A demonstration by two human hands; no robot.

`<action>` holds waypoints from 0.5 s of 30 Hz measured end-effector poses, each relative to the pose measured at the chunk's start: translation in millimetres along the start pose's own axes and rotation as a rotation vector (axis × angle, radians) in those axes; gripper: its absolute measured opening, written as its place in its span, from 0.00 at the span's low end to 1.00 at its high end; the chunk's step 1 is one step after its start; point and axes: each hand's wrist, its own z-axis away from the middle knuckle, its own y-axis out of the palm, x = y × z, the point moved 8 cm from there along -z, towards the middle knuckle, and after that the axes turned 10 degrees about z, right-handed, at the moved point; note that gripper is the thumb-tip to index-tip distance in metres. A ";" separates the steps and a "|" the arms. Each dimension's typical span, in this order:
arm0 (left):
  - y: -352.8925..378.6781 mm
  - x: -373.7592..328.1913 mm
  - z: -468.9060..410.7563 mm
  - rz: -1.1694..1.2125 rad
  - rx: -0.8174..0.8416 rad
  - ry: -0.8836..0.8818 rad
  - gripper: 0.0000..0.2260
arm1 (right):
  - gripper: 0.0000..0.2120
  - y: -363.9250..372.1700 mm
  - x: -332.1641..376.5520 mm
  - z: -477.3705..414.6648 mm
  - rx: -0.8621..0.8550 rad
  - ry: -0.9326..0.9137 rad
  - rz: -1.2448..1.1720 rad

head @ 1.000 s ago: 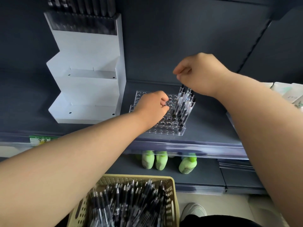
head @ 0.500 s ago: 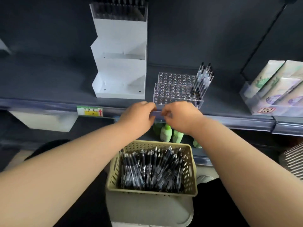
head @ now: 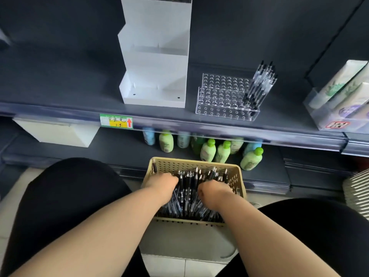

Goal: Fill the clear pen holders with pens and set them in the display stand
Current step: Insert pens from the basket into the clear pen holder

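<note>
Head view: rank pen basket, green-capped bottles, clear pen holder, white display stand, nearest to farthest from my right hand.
1. Pen basket: right hand is inside it.
2. Green-capped bottles: lower shelf, right.
3. Clear pen holder: upper shelf.
4. White display stand: upper shelf, left.

On the front edge of the upper shelf (head: 60, 86), left of its middle, I see a price tag (head: 116, 121). It is green with a yellow field and carries handwritten Chinese characters that I read as 中性笔. The number 15 stands under them, and a red arrow at its right end points up. Near the shelf's right end, a clear box (head: 312, 109) bears a red-bordered label (head: 337, 124) whose handwriting I cannot read. The print on the green bottles (head: 208, 149) on the lower shelf is too small to read.
</note>
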 end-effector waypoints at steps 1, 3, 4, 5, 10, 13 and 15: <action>3.6 -5.2 -1.7 -0.043 0.005 0.030 0.18 | 0.11 2.5 1.3 -1.6 -0.004 -0.001 0.021; 10.2 -16.7 -8.5 -0.092 0.008 0.113 0.19 | 0.12 1.5 4.7 -6.2 -0.050 -0.011 0.071; 11.9 -22.1 -12.2 -0.103 -0.001 0.149 0.20 | 0.13 -0.8 7.0 -8.4 -0.087 -0.022 0.093; 11.9 -26.7 -15.7 -0.102 -0.019 0.175 0.20 | 0.15 -3.1 9.2 -10.3 -0.125 -0.033 0.107; 9.0 -44.6 -33.0 -0.057 -0.104 0.267 0.20 | 0.19 -10.6 12.8 -19.0 -0.222 -0.044 0.164; 5.0 -50.1 -41.8 -0.013 -0.167 0.298 0.14 | 0.19 -12.1 6.6 -23.3 -0.235 0.016 0.180; 1.3 -52.8 -46.5 0.018 -0.214 0.314 0.13 | 0.18 -11.7 0.1 -25.4 -0.214 0.060 0.203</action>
